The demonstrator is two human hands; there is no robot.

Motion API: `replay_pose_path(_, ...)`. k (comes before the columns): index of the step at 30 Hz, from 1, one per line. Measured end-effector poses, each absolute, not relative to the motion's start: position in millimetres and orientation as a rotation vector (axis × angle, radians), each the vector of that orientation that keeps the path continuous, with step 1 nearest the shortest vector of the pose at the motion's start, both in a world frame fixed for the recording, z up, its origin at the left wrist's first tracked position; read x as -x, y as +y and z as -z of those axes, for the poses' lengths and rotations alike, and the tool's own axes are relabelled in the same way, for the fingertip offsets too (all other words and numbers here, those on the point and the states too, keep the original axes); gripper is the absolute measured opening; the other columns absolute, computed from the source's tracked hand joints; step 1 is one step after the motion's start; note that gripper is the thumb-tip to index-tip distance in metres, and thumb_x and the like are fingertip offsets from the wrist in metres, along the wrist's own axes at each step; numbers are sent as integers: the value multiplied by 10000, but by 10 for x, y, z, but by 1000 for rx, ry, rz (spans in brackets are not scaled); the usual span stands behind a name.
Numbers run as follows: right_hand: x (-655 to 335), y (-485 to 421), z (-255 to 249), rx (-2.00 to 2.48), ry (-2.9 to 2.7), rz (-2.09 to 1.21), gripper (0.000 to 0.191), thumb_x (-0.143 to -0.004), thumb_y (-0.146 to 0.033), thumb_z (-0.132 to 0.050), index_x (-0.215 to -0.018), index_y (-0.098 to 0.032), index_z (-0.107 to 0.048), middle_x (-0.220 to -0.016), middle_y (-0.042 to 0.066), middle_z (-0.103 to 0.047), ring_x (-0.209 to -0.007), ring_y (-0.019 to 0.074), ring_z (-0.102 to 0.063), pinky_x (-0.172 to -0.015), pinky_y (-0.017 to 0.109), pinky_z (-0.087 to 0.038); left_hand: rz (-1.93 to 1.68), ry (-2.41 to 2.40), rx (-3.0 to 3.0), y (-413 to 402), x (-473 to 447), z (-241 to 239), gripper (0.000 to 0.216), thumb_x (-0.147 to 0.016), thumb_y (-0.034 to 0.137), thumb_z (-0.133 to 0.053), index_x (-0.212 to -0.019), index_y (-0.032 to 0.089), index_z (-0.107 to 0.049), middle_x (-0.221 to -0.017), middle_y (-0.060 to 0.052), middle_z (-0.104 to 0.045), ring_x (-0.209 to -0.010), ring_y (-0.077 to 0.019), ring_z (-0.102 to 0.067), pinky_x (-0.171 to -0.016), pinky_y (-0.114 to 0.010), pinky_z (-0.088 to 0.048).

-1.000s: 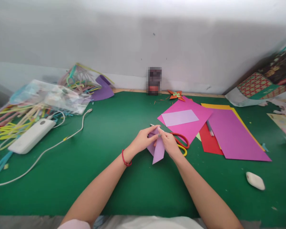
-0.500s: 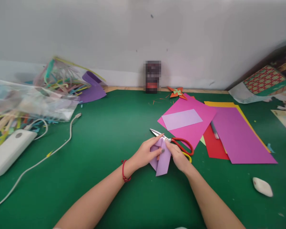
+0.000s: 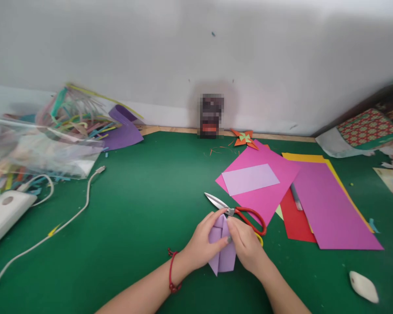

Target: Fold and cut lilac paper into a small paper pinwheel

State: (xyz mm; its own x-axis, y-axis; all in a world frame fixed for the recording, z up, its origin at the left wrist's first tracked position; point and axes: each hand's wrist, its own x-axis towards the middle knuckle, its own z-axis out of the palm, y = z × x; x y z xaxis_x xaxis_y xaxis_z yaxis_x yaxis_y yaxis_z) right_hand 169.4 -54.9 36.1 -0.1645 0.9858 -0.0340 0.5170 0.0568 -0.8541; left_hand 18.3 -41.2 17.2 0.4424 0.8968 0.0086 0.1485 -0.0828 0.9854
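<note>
A folded piece of lilac paper (image 3: 223, 255) is held over the green table between both hands. My left hand (image 3: 201, 246), with a red cord at the wrist, pinches its left side and top. My right hand (image 3: 247, 248) pinches its right side, fingers closed on the fold. Just behind the hands lie scissors (image 3: 236, 212) with silver blades and red and yellow handles, flat on the table.
Sheets of pink (image 3: 268, 192), magenta (image 3: 330, 205), red and yellow paper lie to the right, with a lilac rectangle (image 3: 249, 179) on top. A white eraser-like lump (image 3: 363, 286) sits near right. A white power bank (image 3: 3, 213), cable and a bag of paper strips (image 3: 46, 148) fill the left.
The hands and the lilac paper have come lower and nearer in the view, and the scissors' blades now show fully behind them. The paper looks more tightly folded.
</note>
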Motion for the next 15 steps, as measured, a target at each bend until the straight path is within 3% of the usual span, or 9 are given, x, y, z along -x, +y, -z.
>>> replay_pose_path(3, -1643, -519, -342, 1478, -1511, -1399, 452, -905, -527, -296, -872, -186, -591, -730, 43, -575, -697, 183, -543, -674, 308, -453, -793, 972, -1518, -361, -124, -165, 564, -726, 243, -641, -1267, 218, -480, -1234, -78, -550, -1117, -223, -507, -1002, -386, -380)
replay_pose_path(5, -1623, -492, -340, 1429, -1302, -1686, 461, -851, -607, -355, -907, -202, -568, -664, 7, -511, -593, 152, -488, -570, 279, -422, -785, 978, -1502, -329, -82, -164, 559, -710, 259, -663, -1246, 226, -508, -1216, -71, -567, -1099, -226, -514, -1010, -391, -366)
replay_pose_path(8, -1629, -440, -334, 1321, -1065, -1980, 441, -766, -655, -468, -807, -217, -492, -571, -53, -353, -454, 85, -327, -421, 213, -262, -788, 1004, -1459, -308, -45, -170, 564, -705, 282, -671, -1246, 239, -515, -1209, -62, -573, -1079, -225, -527, -994, -385, -380)
replay_pose_path(11, -1627, -378, -322, 1257, -1020, -2040, 444, -738, -627, -538, -709, -209, -390, -555, -76, -291, -428, 55, -250, -400, 192, -172, -819, 1056, -1406, -303, -52, -170, 573, -717, 304, -658, -1262, 232, -498, -1221, -66, -567, -1084, -225, -530, -975, -376, -401)
replay_pose_path(15, -1563, -316, -312, 1292, -1034, -1920, 469, -719, -632, -552, -683, -207, -355, -520, -87, -293, -414, 52, -257, -382, 189, -165, -873, 1154, -1372, -294, -83, -153, 549, -736, 268, -626, -1264, 208, -490, -1262, -75, -539, -1154, -228, -492, -1008, -390, -373)
